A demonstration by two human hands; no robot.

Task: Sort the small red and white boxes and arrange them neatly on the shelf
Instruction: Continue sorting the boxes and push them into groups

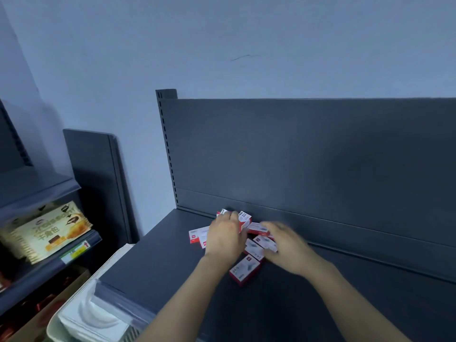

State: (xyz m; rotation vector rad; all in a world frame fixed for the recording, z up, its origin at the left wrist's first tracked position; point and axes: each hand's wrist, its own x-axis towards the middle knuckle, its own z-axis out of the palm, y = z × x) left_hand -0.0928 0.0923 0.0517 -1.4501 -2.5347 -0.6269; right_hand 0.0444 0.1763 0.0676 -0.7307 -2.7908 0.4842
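Several small red and white boxes lie jumbled on the dark shelf, just in front of its back panel. Left hand rests over the pile's left side, its grip closed around one box near the panel. Right hand is blurred over the pile's right side; I cannot tell what its grip holds.
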